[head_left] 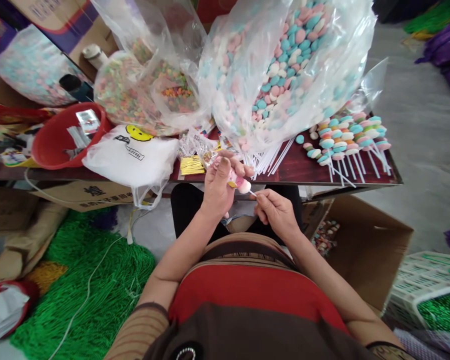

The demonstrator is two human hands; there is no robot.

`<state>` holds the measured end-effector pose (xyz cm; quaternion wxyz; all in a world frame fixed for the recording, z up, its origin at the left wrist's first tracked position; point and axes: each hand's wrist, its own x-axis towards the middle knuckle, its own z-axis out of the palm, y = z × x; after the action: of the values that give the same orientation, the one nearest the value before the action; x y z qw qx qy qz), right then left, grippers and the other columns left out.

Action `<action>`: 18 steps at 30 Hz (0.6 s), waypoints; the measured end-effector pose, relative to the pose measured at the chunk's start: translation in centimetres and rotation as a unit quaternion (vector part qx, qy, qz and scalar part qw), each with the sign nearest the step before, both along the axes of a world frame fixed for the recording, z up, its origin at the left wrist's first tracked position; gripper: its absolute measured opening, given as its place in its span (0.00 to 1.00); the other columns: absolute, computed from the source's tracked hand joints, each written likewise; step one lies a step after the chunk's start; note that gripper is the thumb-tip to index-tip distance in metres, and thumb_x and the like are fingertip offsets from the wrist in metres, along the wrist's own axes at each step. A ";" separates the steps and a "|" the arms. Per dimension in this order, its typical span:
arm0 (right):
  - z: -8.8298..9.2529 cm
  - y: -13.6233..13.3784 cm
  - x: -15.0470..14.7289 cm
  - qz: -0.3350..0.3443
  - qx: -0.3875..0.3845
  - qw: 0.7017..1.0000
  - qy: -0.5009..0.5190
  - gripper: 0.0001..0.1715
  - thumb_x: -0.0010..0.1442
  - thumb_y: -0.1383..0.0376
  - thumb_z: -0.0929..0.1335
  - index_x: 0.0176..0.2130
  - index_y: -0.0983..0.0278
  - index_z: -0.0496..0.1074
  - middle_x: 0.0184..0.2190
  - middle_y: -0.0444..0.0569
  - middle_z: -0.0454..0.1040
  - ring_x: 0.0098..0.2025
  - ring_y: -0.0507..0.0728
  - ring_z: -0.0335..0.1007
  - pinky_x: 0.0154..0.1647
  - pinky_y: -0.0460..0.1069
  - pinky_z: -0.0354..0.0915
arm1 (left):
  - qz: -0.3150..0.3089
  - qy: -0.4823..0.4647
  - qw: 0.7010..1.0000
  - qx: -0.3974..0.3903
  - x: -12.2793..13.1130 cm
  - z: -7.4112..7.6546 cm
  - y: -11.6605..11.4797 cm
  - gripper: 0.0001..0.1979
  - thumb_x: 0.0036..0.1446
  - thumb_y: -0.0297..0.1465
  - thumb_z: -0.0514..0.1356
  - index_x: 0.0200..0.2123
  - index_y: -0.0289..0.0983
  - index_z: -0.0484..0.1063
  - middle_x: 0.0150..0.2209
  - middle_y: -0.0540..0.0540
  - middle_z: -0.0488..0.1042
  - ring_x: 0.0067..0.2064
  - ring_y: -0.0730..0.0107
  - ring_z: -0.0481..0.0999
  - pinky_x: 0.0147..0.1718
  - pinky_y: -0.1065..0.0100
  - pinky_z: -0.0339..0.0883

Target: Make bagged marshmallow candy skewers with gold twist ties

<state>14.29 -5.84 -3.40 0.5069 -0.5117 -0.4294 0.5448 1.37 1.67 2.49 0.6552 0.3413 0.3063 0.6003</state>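
My left hand (218, 189) is closed around a candy skewer (243, 186), with pink, yellow and white pieces showing between thumb and fingers; the far end is partly hidden. My right hand (275, 210) pinches the white stick (252, 193) of that skewer at its lower end. Just beyond my left hand lie a bundle of yellow twist ties (192, 165) and some clear wrappers (195, 144). Loose white sticks (272, 159) lie past my fingers, beneath a big clear bag of pink, blue and white candies (285, 70). Several loaded candy skewers (347, 135) are piled to the right.
A bag of small colourful candies (123, 90), a red basin (48, 142) and a white smiley-face plastic bag (131, 160) occupy the table's left. An open cardboard box (371, 250) stands low at right. Green stringy material (93, 270) covers the floor at left, with a white cable across it.
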 end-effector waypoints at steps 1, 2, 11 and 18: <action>0.1 0.1 0.0 0.012 -0.009 1.000 0.007 0.27 0.63 0.41 0.67 0.36 0.62 0.74 0.11 0.34 0.59 0.14 0.47 0.52 0.19 0.45 0.52 | -0.008 0.000 1.000 0.005 0.1 -0.1 -0.1 0.16 0.58 0.48 0.66 0.38 0.43 0.72 0.22 0.56 0.69 0.29 0.72 0.77 0.41 0.64 0.74; 0.3 0.1 0.0 0.020 -0.018 1.000 0.016 0.27 0.63 0.41 0.67 0.36 0.62 0.74 0.11 0.34 0.59 0.14 0.47 0.53 0.19 0.45 0.52 | -0.016 0.000 1.000 0.009 0.2 -0.2 -0.3 0.17 0.57 0.49 0.67 0.38 0.43 0.72 0.22 0.56 0.69 0.29 0.72 0.77 0.42 0.63 0.74; 0.4 0.8 -0.3 0.030 -0.033 0.989 0.144 0.22 0.63 0.46 0.70 0.33 0.62 0.72 0.10 0.30 0.54 0.13 0.46 0.45 0.26 0.47 0.64 | -0.082 0.000 0.996 0.032 -1.0 -0.3 -0.2 0.31 0.47 0.61 0.66 0.44 0.45 0.74 0.36 0.47 0.79 0.44 0.59 0.82 0.43 0.59 0.76; -0.2 0.8 -0.1 -0.015 0.005 1.000 0.023 0.18 0.62 0.49 0.71 0.35 0.62 0.74 0.19 0.38 0.69 0.21 0.48 0.60 0.25 0.45 0.61 | 0.012 -0.073 0.997 -0.016 -1.6 0.0 1.3 0.08 0.59 0.40 0.67 0.35 0.43 0.75 0.33 0.52 0.78 0.38 0.71 0.81 0.50 0.62 0.75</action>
<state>14.14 -5.07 -3.59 0.5271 -0.5030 -0.4128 0.5466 -0.27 2.97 2.53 0.6743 0.2822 0.2712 0.6262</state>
